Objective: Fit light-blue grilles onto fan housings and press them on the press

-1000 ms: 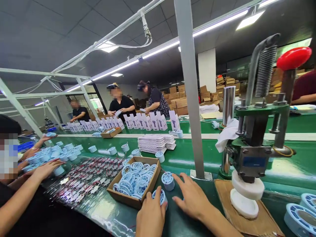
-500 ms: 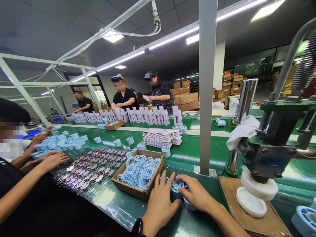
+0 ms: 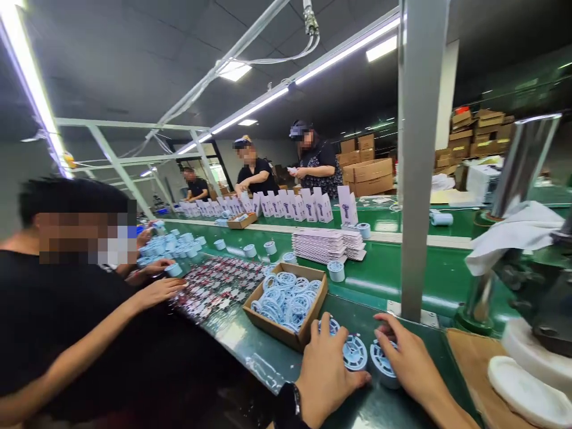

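Observation:
Three light-blue round plastic housings with spoked tops stand upright on the green bench before me. My left hand curls round two of them: the middle housing sits between its fingers and thumb, while the farther housing is partly covered by the fingers. Over the right-hand housing is my right hand, with thumb and fingers about its sides. A narrow gap separates this housing from the middle one. Just beyond my left hand lies an open cardboard box of loose light-blue spoked rings.
A press with a white round pad stands at right on cardboard. A grey post rises behind my right hand. Flat white cartons and a housing lie beyond the box. A co-worker's hand is left, near metallic pieces.
The view has swung left, bringing more of the co-worker in. The right-hand housing now stands apart from the middle one, and my right hand has shifted away from my left.

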Tool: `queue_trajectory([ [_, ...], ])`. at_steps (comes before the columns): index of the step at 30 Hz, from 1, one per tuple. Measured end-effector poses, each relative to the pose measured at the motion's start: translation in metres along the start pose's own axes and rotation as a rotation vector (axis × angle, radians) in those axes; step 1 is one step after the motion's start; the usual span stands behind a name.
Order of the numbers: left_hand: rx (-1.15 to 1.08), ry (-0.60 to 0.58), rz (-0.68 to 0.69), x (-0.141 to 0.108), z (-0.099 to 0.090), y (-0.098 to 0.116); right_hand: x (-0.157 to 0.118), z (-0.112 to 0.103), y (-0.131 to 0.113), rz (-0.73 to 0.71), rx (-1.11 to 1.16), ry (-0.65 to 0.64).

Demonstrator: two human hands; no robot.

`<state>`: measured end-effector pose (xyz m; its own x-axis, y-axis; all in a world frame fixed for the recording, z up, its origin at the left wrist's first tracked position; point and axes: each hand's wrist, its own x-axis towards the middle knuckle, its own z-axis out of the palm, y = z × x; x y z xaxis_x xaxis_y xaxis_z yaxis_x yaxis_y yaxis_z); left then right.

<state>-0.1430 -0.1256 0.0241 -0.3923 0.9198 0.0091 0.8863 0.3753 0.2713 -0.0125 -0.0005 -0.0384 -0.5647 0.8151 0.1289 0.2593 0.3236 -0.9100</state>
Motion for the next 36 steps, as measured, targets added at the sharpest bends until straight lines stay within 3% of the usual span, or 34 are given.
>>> queue_trajectory([
  [6, -0.045, -0.011, 0.008, -0.018, 0.001, -0.004, 0.003, -0.003, 0.008, 0.12, -0.022, -0.012],
  [18, -0.045, -0.096, -0.149, -0.049, -0.02, -0.019, -0.004, 0.005, 0.013, -0.014, -0.035, -0.051],
  [20, -0.03, -0.077, -0.224, -0.062, -0.029, -0.032, -0.004, 0.004, 0.012, -0.021, -0.049, -0.052],
  [23, 0.038, 0.081, -0.408, -0.075, -0.044, -0.068, -0.003, 0.003, 0.008, -0.029, -0.073, -0.069],
  [26, 0.151, 0.213, -0.569, -0.067, -0.055, -0.113, -0.004, 0.003, 0.005, -0.055, -0.084, -0.077],
  [29, 0.196, 0.245, -0.657, -0.047, -0.063, -0.147, -0.005, 0.003, 0.002, -0.063, -0.085, -0.085],
  [32, 0.161, 0.251, -0.657, -0.031, -0.066, -0.163, -0.006, 0.003, 0.0, -0.058, -0.07, -0.073],
  [36, 0.098, 0.32, -0.659, -0.022, -0.061, -0.169, -0.005, 0.003, -0.001, -0.067, -0.05, -0.095],
])
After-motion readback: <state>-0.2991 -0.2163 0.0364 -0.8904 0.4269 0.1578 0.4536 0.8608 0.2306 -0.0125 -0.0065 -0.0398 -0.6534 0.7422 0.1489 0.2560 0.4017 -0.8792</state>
